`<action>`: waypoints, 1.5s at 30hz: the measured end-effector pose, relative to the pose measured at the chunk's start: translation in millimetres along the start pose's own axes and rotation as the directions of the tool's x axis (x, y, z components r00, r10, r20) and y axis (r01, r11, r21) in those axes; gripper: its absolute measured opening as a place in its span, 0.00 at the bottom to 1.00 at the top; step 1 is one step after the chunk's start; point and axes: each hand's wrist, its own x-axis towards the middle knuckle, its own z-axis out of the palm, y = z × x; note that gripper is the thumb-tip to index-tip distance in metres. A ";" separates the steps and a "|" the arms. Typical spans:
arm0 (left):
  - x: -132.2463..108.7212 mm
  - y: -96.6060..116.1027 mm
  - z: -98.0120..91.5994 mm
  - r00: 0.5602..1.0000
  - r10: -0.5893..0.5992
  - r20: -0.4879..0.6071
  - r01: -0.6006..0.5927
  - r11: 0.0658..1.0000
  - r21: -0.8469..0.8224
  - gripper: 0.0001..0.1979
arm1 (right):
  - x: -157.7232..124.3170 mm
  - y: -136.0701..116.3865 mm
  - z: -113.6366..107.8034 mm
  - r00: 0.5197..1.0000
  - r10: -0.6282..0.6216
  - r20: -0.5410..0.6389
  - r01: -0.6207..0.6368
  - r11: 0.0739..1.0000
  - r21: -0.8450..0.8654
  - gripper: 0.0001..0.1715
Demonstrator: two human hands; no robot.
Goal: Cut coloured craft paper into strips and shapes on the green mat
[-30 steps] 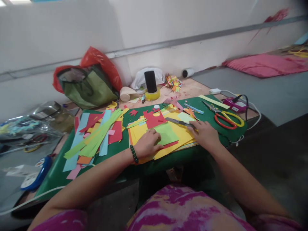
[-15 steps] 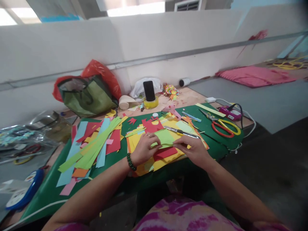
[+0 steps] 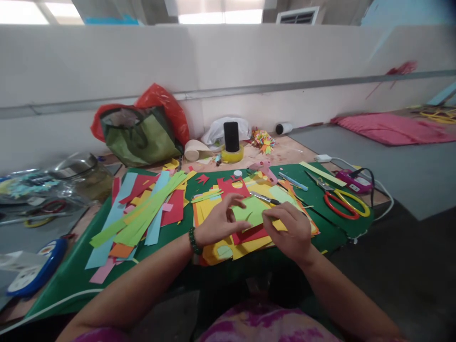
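Both of my hands meet over a light green paper sheet (image 3: 253,212) lifted a little above a stack of yellow, red and orange sheets (image 3: 228,247) on the green cutting mat (image 3: 71,280). My left hand (image 3: 217,223), with a dark bead bracelet at the wrist, has its fingers spread against the sheet's left edge. My right hand (image 3: 289,229) pinches the sheet's right edge. A craft knife (image 3: 264,197) lies on the papers just beyond the sheet.
Long green, blue, red and yellow paper strips (image 3: 142,209) lie fanned at the left. Red and yellow scissors (image 3: 342,202) rest at the mat's right end. A phone (image 3: 231,137) stands on a tape roll at the back, beside a green bag (image 3: 138,135).
My right hand left the knife area and took the green sheet's right edge. Both hands lifted the sheet toward me. The camera tilted up.
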 end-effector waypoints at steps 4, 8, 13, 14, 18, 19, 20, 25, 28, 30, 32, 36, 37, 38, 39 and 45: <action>3.3 -8.0 2.6 0.930 -0.093 0.356 0.054 0.991 0.119 0.21 | 5.4 -8.7 -8.3 0.989 0.063 0.136 -0.090 0.975 0.204 0.08; 3.4 -11.3 -0.4 0.899 -0.036 0.436 -0.155 0.905 0.395 0.14 | 6.9 -23.1 -41.4 0.951 -0.044 0.306 -0.036 0.967 0.251 0.08; 3.7 -7.2 -6.6 0.989 -0.020 0.146 -0.026 0.952 0.305 0.19 | 2.9 -20.0 -73.9 1.000 0.021 -0.005 -0.021 0.986 -0.167 0.14; 4.0 -6.2 -6.9 0.994 -0.052 0.095 0.029 0.974 0.225 0.20 | 1.8 -18.2 -71.8 0.998 0.001 -0.064 -0.017 0.968 -0.249 0.14; 3.5 -3.1 -0.6 0.962 -0.163 0.221 0.198 0.969 -0.149 0.35 | -4.9 -19.4 -36.0 0.990 -0.100 0.097 0.117 0.975 -0.190 0.09; 3.2 -3.3 2.0 0.958 -0.176 0.225 0.224 0.952 -0.208 0.35 | -7.6 -21.6 -24.5 0.980 -0.119 0.158 0.143 0.978 -0.151 0.08; 3.2 -3.9 4.2 0.960 -0.190 0.204 0.239 0.938 -0.251 0.35 | -10.6 -24.1 -14.1 0.970 -0.125 0.206 0.151 0.982 -0.116 0.09; 6.6 -10.6 3.8 0.966 -0.230 0.120 0.259 0.896 -0.361 0.35 | -22.6 -25.8 9.2 0.927 0.002 0.375 -0.041 0.995 0.096 0.10; 6.8 -12.5 -0.6 0.961 -0.182 0.206 0.244 0.912 -0.329 0.31 | -18.1 -15.5 8.2 0.885 0.143 0.443 -0.267 0.936 0.230 0.08; 4.7 -12.2 -1.2 0.947 -0.168 0.272 0.251 0.918 -0.307 0.26 | -11.2 -7.9 7.7 0.858 0.245 0.451 -0.388 0.885 0.256 0.06; 1.7 -11.3 0.0 0.931 -0.182 0.316 0.282 0.909 -0.308 0.21 | -4.5 -2.1 8.7 0.829 0.333 0.450 -0.482 0.834 0.270 0.07; -2.1 -8.5 2.7 0.915 -0.200 0.351 0.320 0.889 -0.327 0.16 | 1.9 2.5 13.9 0.722 0.488 0.490 -0.669 0.673 0.315 0.11; -2.3 -7.6 2.7 0.911 -0.199 0.361 0.323 0.888 -0.326 0.16 | 2.1 2.6 15.2 0.685 0.513 0.518 -0.712 0.621 0.327 0.11; -2.3 -6.7 2.6 0.909 -0.197 0.368 0.323 0.889 -0.324 0.16 | 2.1 2.6 16.4 0.648 0.527 0.549 -0.749 0.572 0.334 0.11; -2.3 -5.9 2.3 0.907 -0.193 0.373 0.321 0.892 -0.318 0.18 | 1.9 2.4 17.5 0.618 0.534 0.577 -0.775 0.534 0.338 0.11; -2.1 -6.7 2.5 0.908 -0.153 0.390 0.241 0.952 -0.188 0.23 | 2.0 2.8 20.9 0.597 0.554 0.580 -0.796 0.498 0.344 0.12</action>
